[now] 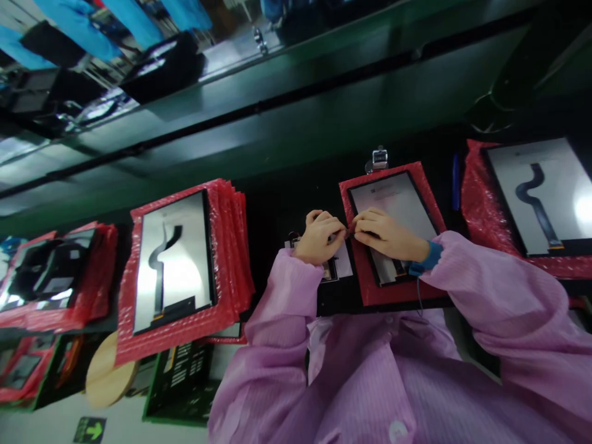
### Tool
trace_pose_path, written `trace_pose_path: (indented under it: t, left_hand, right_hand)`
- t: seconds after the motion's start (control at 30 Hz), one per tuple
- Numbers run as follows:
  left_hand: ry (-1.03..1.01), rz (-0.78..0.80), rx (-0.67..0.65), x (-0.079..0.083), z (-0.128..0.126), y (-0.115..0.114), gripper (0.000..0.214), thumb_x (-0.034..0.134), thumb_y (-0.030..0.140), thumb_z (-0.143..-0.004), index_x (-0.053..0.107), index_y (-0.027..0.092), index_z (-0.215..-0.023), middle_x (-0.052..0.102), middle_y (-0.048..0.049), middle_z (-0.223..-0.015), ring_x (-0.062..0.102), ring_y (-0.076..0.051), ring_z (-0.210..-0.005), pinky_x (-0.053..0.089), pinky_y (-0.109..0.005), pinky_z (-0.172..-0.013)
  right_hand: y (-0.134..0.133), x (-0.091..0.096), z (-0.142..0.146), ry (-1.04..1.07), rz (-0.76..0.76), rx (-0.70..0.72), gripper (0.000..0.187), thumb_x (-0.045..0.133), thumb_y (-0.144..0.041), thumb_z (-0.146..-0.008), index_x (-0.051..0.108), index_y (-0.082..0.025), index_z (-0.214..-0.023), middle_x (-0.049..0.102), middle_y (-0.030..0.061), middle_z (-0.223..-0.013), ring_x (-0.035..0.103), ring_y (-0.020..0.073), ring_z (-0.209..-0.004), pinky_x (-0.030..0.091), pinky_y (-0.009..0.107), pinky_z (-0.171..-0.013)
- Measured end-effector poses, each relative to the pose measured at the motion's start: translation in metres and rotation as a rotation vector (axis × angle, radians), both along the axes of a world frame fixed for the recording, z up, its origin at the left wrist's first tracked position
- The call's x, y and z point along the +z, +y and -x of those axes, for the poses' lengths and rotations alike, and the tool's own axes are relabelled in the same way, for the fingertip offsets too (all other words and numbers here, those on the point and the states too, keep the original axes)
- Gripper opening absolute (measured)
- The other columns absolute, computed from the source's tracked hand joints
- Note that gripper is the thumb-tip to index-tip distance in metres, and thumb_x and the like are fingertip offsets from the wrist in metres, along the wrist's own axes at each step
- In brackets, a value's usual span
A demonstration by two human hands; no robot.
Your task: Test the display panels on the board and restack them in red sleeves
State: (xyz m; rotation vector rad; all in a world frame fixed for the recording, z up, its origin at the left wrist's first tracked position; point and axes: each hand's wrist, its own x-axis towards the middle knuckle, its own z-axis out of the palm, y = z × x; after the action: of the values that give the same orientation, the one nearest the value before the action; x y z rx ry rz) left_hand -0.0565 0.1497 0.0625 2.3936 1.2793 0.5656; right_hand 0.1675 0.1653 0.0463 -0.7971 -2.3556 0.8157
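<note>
My left hand [320, 238] is closed in a pinch at the left edge of a red bubble-wrap sheet [370, 290]. My right hand [391, 235] lies over a display panel [391, 194] with a silvery back and dark border, which rests on that sheet. Its thumb and fingers are pinched together too, almost meeting the left fingertips. Whatever is between the fingertips is too small to make out. Under and beside my left hand lie a white card [343, 262] and some small parts, partly covered. A blue band [426, 259] with a cord circles my right wrist.
A stack of red bubble-wrap sheets [231, 246] bears a display panel [178, 253] on the left. Another panel [543, 191] lies at right, near a blue pen-like stick [456, 182]. A metal tally counter [380, 159] stands behind the work. Green crates [180, 413] and a round stool [111, 373] are below.
</note>
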Motion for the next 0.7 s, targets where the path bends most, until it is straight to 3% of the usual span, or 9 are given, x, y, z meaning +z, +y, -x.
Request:
trace_pose_path:
  t: [0.2,0.7]
  left_hand:
    - [0.026,0.013,0.005,0.0030,0.0000,-0.0013,0.024,0.048,0.020,-0.094,0.064,0.020,-0.077,0.072,-0.0013,-0.083,0.059,-0.020,-0.092,0.031,-0.047,-0.109]
    - [-0.033,-0.020,-0.020,-0.0033,-0.0006,-0.0020,0.022,0.049,0.022,-0.093,0.064,0.021,-0.078,0.070,-0.0009,-0.078,0.060,-0.020,-0.091,0.031,-0.050,-0.109]
  right_hand:
    - [0.0021,0.0043,0.0022,-0.012,-0.032,-0.015,0.030,0.045,-0.035,-0.104,0.067,-0.017,-0.092,0.069,0.0106,-0.104,0.058,0.0238,-0.101,0.046,0.045,-0.098]
    - [0.0000,0.0052,0.0017,-0.116,0.008,-0.029,0.028,0.045,-0.036,-0.102,0.066,-0.020,-0.093,0.069,0.0108,-0.113,0.057,0.0274,-0.111,0.043,0.048,-0.100]
